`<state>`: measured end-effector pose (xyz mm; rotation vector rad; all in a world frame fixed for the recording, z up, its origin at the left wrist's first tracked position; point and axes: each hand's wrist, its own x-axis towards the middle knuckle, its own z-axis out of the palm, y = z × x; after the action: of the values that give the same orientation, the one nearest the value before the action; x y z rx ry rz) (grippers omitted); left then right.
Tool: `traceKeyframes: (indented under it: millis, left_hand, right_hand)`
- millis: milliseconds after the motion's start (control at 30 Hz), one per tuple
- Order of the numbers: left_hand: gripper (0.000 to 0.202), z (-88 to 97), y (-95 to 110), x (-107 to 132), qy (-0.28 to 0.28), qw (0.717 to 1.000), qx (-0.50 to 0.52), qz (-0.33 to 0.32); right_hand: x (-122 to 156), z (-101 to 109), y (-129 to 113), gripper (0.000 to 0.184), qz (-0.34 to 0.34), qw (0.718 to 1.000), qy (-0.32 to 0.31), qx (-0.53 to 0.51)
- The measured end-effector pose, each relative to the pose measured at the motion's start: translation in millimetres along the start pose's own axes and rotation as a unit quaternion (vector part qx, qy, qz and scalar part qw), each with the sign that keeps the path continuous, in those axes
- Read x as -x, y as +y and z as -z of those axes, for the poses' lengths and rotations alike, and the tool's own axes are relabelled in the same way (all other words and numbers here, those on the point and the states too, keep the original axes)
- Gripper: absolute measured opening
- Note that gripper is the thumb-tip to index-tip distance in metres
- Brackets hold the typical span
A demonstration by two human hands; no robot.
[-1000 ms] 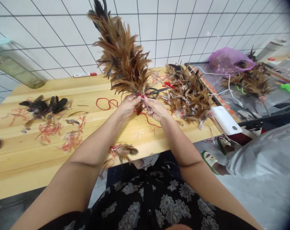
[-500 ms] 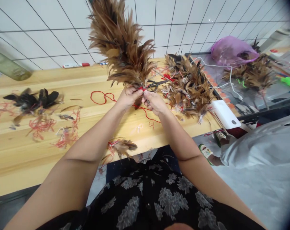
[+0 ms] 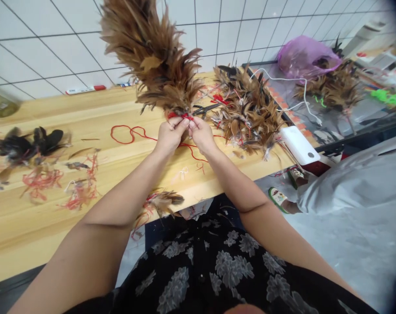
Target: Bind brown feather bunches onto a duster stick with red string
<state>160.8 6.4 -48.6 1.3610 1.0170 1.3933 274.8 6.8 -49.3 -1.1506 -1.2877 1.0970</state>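
A large brown feather duster (image 3: 165, 65) leans up and to the left, its lower end between my two hands. My left hand (image 3: 170, 134) is closed, thumb and fingers pinching that end where red string is wrapped. Right beside it, my right hand (image 3: 200, 134) is closed in a pinch at the same spot, fingertips nearly touching the left ones. What lies exactly between the fingertips is partly hidden. Loose red string (image 3: 123, 134) curls on the table to the left and also trails below my hands. Black scissors (image 3: 206, 108) lie just beyond my right hand.
A pile of brown feather bunches (image 3: 250, 113) lies to the right, near a white power bank (image 3: 299, 145) with a cable. Black feathers (image 3: 17, 144) and pink string scraps (image 3: 42, 181) lie left. A person in grey clothing (image 3: 355, 179) is at the right.
The view has turned slightly, so the table items appear further left. More red string shows at the duster's base, and my hands have drawn closer together there.
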Motion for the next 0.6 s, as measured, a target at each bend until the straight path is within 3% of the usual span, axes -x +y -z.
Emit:
traceKeyframes:
  millis: [133, 233, 400, 600]
  left_hand:
    - [0.041, 4.6, 3, -1, -0.012, 0.999, -0.006, -0.033]
    - [0.040, 5.4, 6, 0, 0.017, 0.998, -0.029, -0.061]
    - [0.027, -1.1, 13, 7, 0.061, 0.986, -0.118, -0.101]
    - [0.029, -6.2, 10, 8, 0.037, 0.993, -0.099, -0.058]
  right_hand:
    - [2, 2, -8, 0.028, 0.006, 1.000, -0.010, 0.002]
    - [3, 6, -10, 0.030, 0.018, 1.000, -0.014, 0.009]
    - [0, 9, -12, 0.026, 0.012, 0.999, 0.033, 0.002]
    - [7, 13, -38, 0.030, -0.101, 0.982, 0.006, -0.158]
